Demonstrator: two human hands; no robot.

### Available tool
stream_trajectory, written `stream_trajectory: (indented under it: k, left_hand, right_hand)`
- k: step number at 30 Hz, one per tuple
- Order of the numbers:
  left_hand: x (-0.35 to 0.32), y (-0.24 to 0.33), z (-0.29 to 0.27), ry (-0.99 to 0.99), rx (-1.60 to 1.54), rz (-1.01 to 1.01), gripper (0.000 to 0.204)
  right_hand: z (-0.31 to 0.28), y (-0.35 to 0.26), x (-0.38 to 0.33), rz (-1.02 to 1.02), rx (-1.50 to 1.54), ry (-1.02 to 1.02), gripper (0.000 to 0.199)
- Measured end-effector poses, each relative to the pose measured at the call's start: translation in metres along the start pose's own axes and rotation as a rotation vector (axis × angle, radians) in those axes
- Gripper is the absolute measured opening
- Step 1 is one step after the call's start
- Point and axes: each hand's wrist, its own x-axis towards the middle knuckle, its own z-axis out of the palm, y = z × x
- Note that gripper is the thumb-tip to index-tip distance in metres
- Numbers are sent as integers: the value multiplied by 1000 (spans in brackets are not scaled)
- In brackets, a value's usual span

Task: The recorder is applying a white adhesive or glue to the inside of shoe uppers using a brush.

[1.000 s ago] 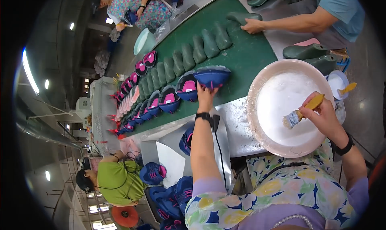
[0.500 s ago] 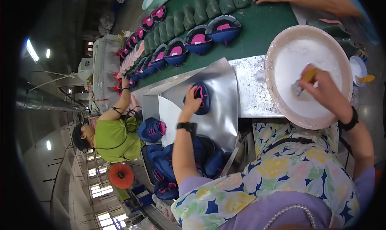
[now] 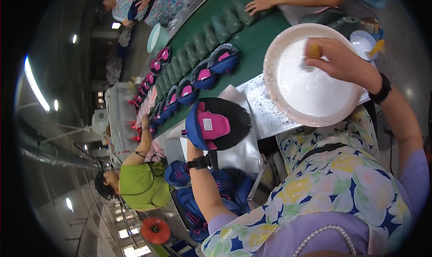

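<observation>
Green belt (image 3: 252,41) at twelve o'clock carries blue-pink shoe uppers (image 3: 204,75), while my left hand (image 3: 194,142) grasps a blue-pink shoe upper (image 3: 211,126) at nine o'clock and my right hand (image 3: 337,59) clenches a brush (image 3: 313,51) over the white basin (image 3: 310,86).

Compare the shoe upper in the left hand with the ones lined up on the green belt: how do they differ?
The held shoe upper is lifted off the belt, gripped by the left hand, its pink inside facing the camera. The shoe uppers on the green belt rest untouched in a row, seen smaller and farther off. Both are blue with pink lining.
</observation>
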Motion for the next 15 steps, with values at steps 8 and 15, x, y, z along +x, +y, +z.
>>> stream_trajectory:
  k: [8, 15]
  left_hand:
    - [46, -21, 90, -223, 194, 136, 46]
    - [68, -33, 129, -291, 160, 104, 46]
  right_hand:
    - [4, -44, 41, -73, 467, -7, 18]
    - [-4, -28, 14, 152, 260, 135, 32]
